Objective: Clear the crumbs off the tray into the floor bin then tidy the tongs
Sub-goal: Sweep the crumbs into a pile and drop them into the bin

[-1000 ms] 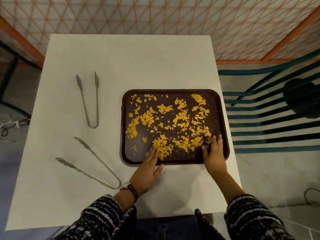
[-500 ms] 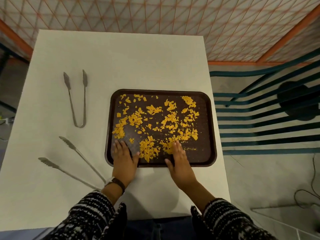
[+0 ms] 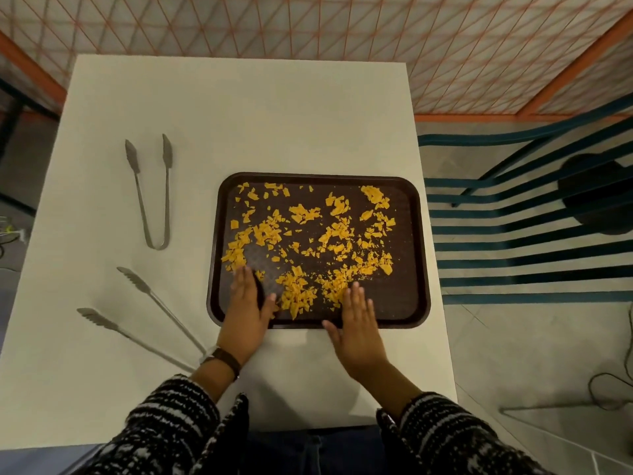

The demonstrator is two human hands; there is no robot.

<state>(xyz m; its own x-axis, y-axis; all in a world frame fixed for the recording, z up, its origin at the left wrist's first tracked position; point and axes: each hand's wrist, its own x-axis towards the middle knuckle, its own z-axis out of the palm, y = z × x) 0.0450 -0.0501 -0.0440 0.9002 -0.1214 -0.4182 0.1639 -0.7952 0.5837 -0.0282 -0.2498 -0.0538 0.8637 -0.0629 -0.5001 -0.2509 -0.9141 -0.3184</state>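
Backdrop: white worktop [image 3: 274,125] before an orange-gridded panel [image 3: 342,36]; teal-striped floor on my right.
Tray: I see a dark brown tray [image 3: 416,269] on the worktop's right half, scattered with orange crumbs [image 3: 329,241].
Left hand: my left hand [image 3: 248,308] lies flat across the tray's near-left rim, fingers spread, gripping nothing.
Right hand: my right hand [image 3: 356,323] rests palm-down over the near rim, fingers extended, empty.
Far tongs: closed-looking tongs [image 3: 152,193] left of the tray.
Near tongs: splayed tongs [image 3: 144,313] by my left wrist.
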